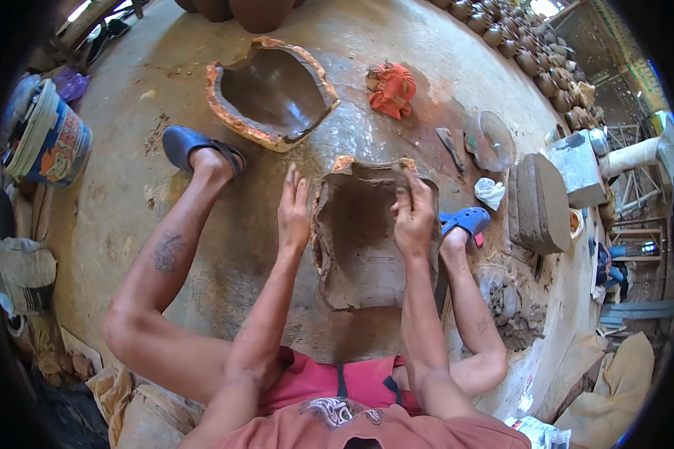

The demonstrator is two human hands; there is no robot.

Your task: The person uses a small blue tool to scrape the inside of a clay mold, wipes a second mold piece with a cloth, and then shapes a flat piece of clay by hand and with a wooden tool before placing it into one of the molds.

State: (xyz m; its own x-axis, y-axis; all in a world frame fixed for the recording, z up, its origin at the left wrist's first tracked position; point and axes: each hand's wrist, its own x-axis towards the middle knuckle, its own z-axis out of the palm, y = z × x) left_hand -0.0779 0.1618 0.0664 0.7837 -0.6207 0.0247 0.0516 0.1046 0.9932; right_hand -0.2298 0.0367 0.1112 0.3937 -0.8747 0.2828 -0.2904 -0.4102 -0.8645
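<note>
Between my legs lies a hollow half mold [356,247] lined with wet grey clay, its orange rim showing at the far edge. My left hand [294,213] hovers just off its left side, fingers stretched out and nothing in them. Over the right wall is my right hand [414,224], its clay-smeared fingers bent together near the far right corner. Whatever those fingers pinch is too small to tell. Farther off to the left, a second half mold [273,93] with an orange rim holds a smooth clay lining.
A crumpled orange cloth [392,90], a flat tool [450,148], a clear basin [491,141] and a white plastic bag [490,193] lie beyond. A thick clay block [535,203] stands at right. A bucket [52,138] is at left; several round pots [528,60] line the back.
</note>
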